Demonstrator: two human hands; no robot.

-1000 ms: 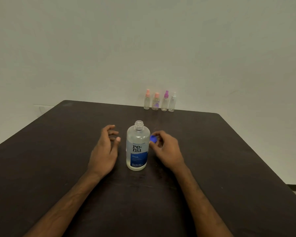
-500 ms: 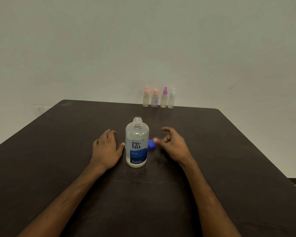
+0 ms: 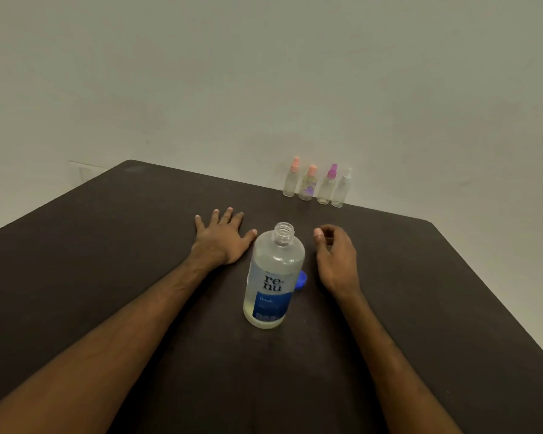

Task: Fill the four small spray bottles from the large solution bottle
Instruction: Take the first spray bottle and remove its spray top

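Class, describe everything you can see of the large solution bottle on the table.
The large solution bottle is clear plastic, round-shouldered, upright on the dark table. Its threaded neck is open; the blue cap lies just behind its right side. A white and blue label reads "renu fresh". Liquid shows in it, faintly yellow at the base. Neither hand clearly touches it.

The large solution bottle (image 3: 274, 277) carries a label reading "re·nu" in dark letters. Below, on its blue band, stands "fresh". The smaller print there is too blurred to read.
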